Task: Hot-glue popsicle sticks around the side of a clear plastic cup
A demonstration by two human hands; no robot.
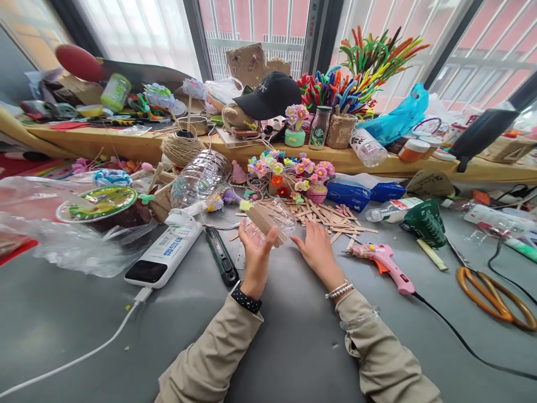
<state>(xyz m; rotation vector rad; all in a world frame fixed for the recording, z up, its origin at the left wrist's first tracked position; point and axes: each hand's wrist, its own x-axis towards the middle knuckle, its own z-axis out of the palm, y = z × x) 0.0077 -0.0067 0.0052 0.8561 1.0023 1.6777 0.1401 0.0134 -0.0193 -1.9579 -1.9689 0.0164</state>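
My left hand is closed round a clear cut plastic bottle piece, with a few wooden craft sticks pressed against its side under the thumb. My right hand lies on the grey table just right of the bottle piece, fingers stretched forward and flat, holding nothing. Its fingertips reach toward a loose pile of wooden craft sticks spread on the table behind it.
A pink glue gun with a black cord lies right of my right hand. A black utility knife and white power bank lie left. Scissors, a green tool, pipe-cleaner flowers and a clear bottle surround the work area.
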